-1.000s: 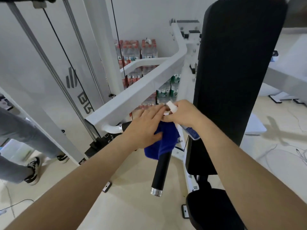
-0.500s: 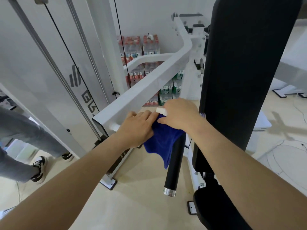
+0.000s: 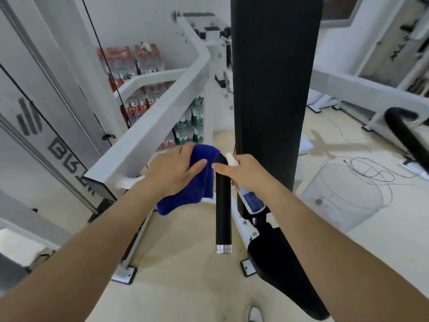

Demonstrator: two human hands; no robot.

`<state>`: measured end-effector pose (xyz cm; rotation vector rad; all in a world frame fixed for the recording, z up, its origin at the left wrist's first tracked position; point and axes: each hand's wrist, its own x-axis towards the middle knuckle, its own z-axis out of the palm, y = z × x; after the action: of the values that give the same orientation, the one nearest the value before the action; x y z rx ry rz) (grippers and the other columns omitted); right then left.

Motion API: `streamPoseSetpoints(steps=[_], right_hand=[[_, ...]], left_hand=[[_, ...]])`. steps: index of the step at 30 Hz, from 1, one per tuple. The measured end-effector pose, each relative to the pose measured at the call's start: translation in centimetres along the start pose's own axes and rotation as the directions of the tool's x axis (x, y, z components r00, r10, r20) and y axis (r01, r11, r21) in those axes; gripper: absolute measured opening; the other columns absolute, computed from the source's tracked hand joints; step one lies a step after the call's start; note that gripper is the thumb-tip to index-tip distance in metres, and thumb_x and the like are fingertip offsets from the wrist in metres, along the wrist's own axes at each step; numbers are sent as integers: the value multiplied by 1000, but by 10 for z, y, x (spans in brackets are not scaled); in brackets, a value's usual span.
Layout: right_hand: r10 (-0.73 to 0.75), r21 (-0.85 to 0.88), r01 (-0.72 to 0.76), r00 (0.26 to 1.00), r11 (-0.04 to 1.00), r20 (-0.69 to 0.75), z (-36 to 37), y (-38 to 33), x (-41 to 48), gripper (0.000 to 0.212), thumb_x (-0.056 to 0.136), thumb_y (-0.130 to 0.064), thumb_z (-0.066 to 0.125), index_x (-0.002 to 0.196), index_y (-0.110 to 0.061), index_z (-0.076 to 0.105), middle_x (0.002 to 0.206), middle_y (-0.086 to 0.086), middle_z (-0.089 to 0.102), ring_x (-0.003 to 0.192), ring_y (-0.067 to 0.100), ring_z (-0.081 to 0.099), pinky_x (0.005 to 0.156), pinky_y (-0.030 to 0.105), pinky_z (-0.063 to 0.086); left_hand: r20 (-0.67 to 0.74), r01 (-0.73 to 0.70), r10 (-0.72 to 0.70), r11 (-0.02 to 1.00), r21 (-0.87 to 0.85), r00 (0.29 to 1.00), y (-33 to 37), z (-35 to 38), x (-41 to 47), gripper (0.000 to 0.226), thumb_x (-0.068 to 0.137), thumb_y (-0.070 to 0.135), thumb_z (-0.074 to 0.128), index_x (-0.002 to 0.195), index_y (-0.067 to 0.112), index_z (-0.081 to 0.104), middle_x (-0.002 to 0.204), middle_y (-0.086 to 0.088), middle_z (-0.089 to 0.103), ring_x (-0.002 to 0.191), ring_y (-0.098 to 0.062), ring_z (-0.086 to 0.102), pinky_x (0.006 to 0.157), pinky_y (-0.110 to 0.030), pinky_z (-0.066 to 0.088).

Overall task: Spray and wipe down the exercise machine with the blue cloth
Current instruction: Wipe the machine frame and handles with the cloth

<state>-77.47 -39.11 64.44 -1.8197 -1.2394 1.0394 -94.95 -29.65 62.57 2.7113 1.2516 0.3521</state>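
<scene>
The blue cloth [image 3: 199, 180] hangs over the top of the machine's black handle grip [image 3: 223, 210], which points down and ends in a metal cap. My left hand [image 3: 173, 170] presses the cloth against the bend where the grip meets the white arm [image 3: 148, 135]. My right hand [image 3: 247, 171] is closed around a small spray bottle [image 3: 251, 201] with a white nozzle and blue label, right beside the grip. The tall black back pad [image 3: 271, 89] stands just behind my right hand.
Stacked packs of bottled water [image 3: 137, 66] stand behind the white arm. A cable column with a grey logo [image 3: 46, 112] is at left. A wire waste basket [image 3: 336, 196] and loose cables [image 3: 376, 170] lie on the floor at right. Another black handle [image 3: 406, 133] is at far right.
My left hand has shifted the cloth up and left onto the top bend of the grip. My right hand has drawn away to the right, so the bottle and the black grip now show.
</scene>
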Motion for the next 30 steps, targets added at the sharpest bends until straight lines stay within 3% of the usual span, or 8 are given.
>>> streamPoseSetpoints(steps=[7,12,16,18,20,23,26,30], right_hand=[[61,159,-72,996,985,68,-12,29,-20,39,92,-37,61,68,-7,67,48,3,59,43,12,51,58,26,44],[61,295,-100,988,950,139,-45,46,-18,28,84,-20,54,67,-3,68,61,17,53,50,17,49,55,25,43],[39,503,-136,979,854,199,-65,60,-7,22,81,-19,51,65,-7,57,61,14,50,54,23,45,57,33,41],[39,533,-173,967,828,253,-64,63,0,22,81,-21,54,63,-9,57,58,11,50,55,25,48,58,33,42],[30,517,-203,946,832,324,-60,64,7,25,84,-24,54,63,-12,57,56,10,49,60,28,56,66,34,46],[4,503,-260,892,824,453,-55,67,10,19,84,-28,53,70,-15,55,56,7,51,60,29,62,72,37,46],[-24,517,-308,841,799,540,-54,78,5,30,88,-41,52,76,-13,53,57,8,53,54,24,53,63,34,46],[-24,523,-340,822,781,569,-55,93,-5,41,92,-49,49,77,-11,54,62,6,51,56,20,46,55,31,46]], left_hand=[[117,-186,178,981,62,977,60,3,42,27,96,40,29,75,33,44,78,4,57,79,-25,59,69,-39,47],[-93,-267,279,956,121,956,81,31,4,35,89,42,37,70,32,65,86,15,66,110,-12,52,109,-40,25],[-186,-103,74,984,-148,980,103,51,-20,38,87,49,48,73,27,76,113,15,66,131,-11,37,117,-45,15],[-266,9,-75,970,-242,961,116,50,-22,21,86,36,63,99,25,74,137,6,54,138,-15,31,116,-44,21],[-291,243,-354,902,-356,889,126,46,-20,51,81,30,72,128,24,55,147,0,37,136,-20,26,112,-37,27],[-260,504,-664,720,-477,701,141,41,-15,73,83,37,68,142,22,28,139,-5,40,119,-23,47,97,-39,47],[-208,636,-695,716,-287,688,154,47,-15,71,93,36,53,147,23,8,108,-4,65,77,-22,67,68,-42,58],[-219,675,-691,721,-153,689,159,55,-34,65,92,34,52,144,23,15,95,0,64,67,-22,65,60,-42,58]])
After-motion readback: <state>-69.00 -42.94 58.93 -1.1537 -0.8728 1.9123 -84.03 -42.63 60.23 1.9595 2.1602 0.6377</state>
